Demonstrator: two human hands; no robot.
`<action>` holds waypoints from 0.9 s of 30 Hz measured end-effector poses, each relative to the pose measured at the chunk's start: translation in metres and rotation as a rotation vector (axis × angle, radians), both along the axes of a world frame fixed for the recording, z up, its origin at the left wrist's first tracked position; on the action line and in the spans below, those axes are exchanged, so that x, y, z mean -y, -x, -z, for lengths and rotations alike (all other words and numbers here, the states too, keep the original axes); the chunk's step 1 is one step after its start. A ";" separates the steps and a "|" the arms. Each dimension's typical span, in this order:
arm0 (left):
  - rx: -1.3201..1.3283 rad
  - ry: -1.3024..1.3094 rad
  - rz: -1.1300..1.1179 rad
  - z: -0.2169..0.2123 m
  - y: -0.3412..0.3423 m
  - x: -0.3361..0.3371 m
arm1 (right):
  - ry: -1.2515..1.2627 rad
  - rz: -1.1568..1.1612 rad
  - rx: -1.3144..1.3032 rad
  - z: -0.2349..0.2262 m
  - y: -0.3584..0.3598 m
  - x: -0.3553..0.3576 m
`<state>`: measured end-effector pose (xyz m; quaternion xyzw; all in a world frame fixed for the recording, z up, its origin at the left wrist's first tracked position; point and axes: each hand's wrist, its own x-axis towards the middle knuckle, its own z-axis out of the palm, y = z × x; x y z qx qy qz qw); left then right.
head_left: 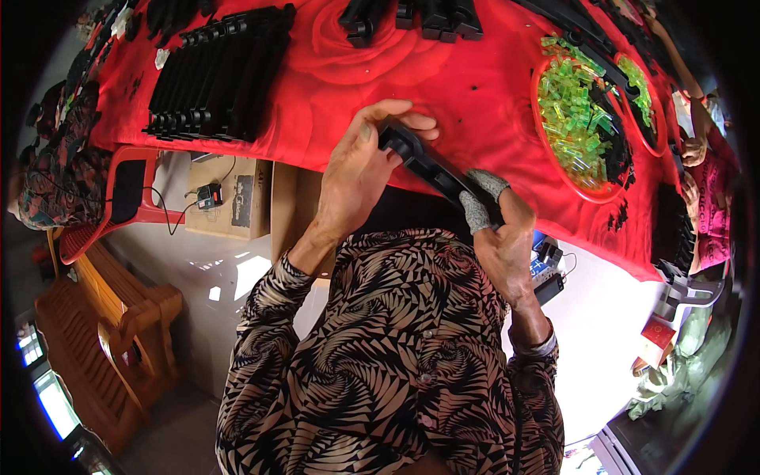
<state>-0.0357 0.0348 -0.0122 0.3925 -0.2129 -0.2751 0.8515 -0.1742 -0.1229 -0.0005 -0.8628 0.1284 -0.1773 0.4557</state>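
Observation:
Between my two hands is a long black plastic part (431, 169), slanting from upper left to lower right above the near edge of the table. My left hand (354, 174) grips its upper end, with the thumb on the near side and the fingers curled behind. My right hand (505, 229) is closed on the lower end. Grey knit covers wrap the thumb and a finger of that hand. The part's lower tip is partly hidden by those fingers.
A red rose-patterned cloth (332, 87) covers the table. Black parts (218, 75) stand in a row at left; more black pieces (439, 20) lie at the far edge. A red basin (541, 131) at right holds small green-yellow pieces. People sit at both sides.

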 end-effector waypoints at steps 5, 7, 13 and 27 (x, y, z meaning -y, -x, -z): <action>-0.197 0.058 -0.035 0.007 0.001 0.010 | -0.489 -0.071 -0.051 0.036 -0.011 -0.009; -0.223 0.026 -0.023 0.003 -0.001 0.010 | -0.677 -0.109 -0.080 0.049 -0.018 -0.018; -0.115 -0.093 -0.004 -0.014 -0.002 0.004 | -0.740 -0.180 -0.217 0.022 -0.039 -0.040; 0.076 -0.285 -0.023 -0.020 0.032 0.001 | -0.826 -0.169 -0.007 0.041 -0.017 -0.056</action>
